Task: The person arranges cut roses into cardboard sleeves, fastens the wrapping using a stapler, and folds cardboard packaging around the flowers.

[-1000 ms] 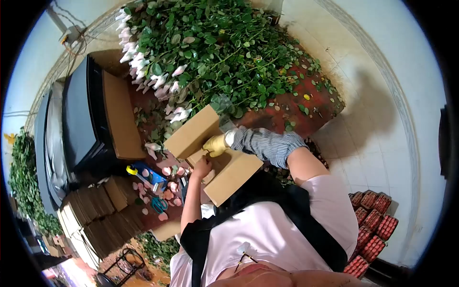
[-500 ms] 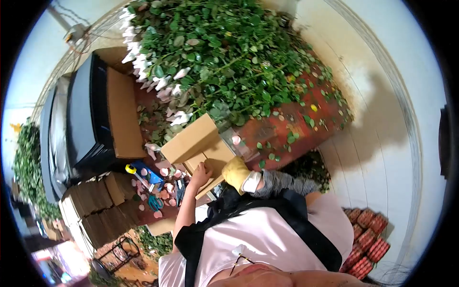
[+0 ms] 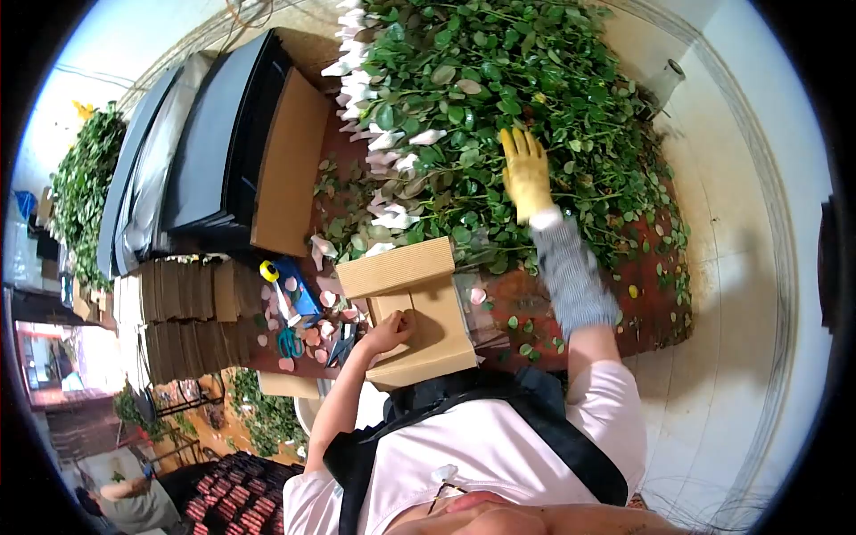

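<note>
An open cardboard box [image 3: 441, 308] lies at the near edge of the red table, its ridged flap raised on the far side. Inside it rests my bare left hand [image 3: 390, 332], fingers curled into a fist; whatever it may hold is hidden. My right hand [image 3: 528, 174], in a yellow glove and striped sleeve, reaches over the heap of leafy green stems [image 3: 481, 107]. Its fingers are apart and nothing is in them. White-wrapped flower heads [image 3: 357, 85] line the left side of the heap.
Dark sheets [image 3: 218, 143] and folded cardboard [image 3: 192, 316] are stacked at the left. Teal scissors [image 3: 290, 342], a blue object [image 3: 299, 290] and pink petals lie left of the box. At the lower left, a person [image 3: 138, 501] is near dark red bundles [image 3: 234, 495].
My right hand has left the box and moved up and right over the stems, its fingers now spread. My left hand stays in the box. The camera view has shifted.
</note>
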Demonstrator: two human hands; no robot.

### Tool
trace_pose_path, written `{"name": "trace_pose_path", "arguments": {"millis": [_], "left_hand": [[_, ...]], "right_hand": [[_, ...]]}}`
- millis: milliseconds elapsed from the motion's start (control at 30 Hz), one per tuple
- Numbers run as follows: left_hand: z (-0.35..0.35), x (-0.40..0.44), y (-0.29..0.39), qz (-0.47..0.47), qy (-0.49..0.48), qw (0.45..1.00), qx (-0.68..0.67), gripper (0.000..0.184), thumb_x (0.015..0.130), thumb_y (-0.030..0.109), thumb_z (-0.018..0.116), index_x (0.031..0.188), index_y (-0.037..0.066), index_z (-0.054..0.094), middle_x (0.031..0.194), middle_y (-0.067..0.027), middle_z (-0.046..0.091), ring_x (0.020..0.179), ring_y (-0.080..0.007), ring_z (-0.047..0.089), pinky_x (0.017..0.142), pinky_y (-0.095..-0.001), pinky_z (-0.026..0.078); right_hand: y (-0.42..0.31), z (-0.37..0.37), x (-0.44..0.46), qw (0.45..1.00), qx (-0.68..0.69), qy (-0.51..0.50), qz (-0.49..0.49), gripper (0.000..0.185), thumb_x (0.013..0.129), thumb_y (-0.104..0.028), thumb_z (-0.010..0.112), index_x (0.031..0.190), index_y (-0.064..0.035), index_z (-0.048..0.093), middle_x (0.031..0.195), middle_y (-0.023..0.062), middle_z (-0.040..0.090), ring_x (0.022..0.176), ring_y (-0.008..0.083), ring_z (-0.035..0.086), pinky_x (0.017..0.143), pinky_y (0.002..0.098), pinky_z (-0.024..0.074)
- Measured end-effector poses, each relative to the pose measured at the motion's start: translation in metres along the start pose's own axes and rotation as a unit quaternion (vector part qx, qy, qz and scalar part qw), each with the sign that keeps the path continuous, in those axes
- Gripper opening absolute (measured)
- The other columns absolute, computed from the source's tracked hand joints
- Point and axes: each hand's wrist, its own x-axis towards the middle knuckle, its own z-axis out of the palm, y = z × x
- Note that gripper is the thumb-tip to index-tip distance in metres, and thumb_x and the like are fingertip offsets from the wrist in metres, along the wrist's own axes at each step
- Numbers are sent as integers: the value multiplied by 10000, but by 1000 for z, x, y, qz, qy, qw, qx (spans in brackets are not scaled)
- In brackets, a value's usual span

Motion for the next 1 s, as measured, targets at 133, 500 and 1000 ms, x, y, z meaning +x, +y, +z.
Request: {"name": "trace_pose_path", "arguments": {"millis": [133,500,1000], "left_hand": [[-3,-2,4,12,19,1000,-7,416,889,279,685,1147,-6,526,992,-185,644,920,-296,633,808,-380,511],[-34,-17,21,-40,-36,985,-162,541,995,484,485,1190,-6,609,1047,-142,679,928,-230,644,862,-348,513],[-7,-42,40,71,49,995,56,346,812,228,721,1073,10,657,1031,-198,623,941,-388,624,841,-431,507]], "right_hand": [[34,41,19,991,91,-99,-20,384,814,-43,627,1191,-110,653,929,142,701,855,320,668,780,443,525],[-2,-168,-134,890,207,-397,-89,425,793,65,582,1146,-141,699,1125,104,705,1071,281,655,924,383,529],[-13,-86,-188,911,365,-152,115,476,874,-165,662,1320,-47,543,1176,162,667,1008,332,665,888,428,527]]}}
